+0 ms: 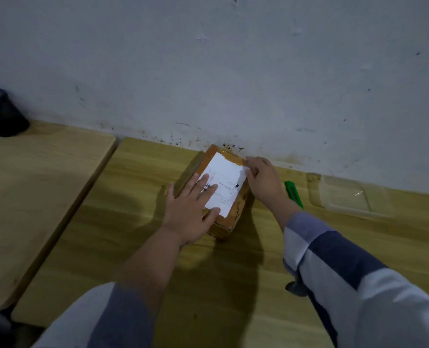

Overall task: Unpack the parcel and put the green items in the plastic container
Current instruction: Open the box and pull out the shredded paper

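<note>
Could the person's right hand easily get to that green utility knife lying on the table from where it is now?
Probably yes. The right hand rests on the taped brown cardboard parcel's far corner, and the green utility knife lies just beside its wrist on the wooden table, nothing between them.

Looks like a plain back room or makeshift packing space: scuffed, stained whitewashed wall, two pale wooden tabletops pushed side by side, dim lighting, a dark mesh pot at far left.

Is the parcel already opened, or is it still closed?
Closed: the parcel is sealed, its label intact, left hand flat on top.
</note>
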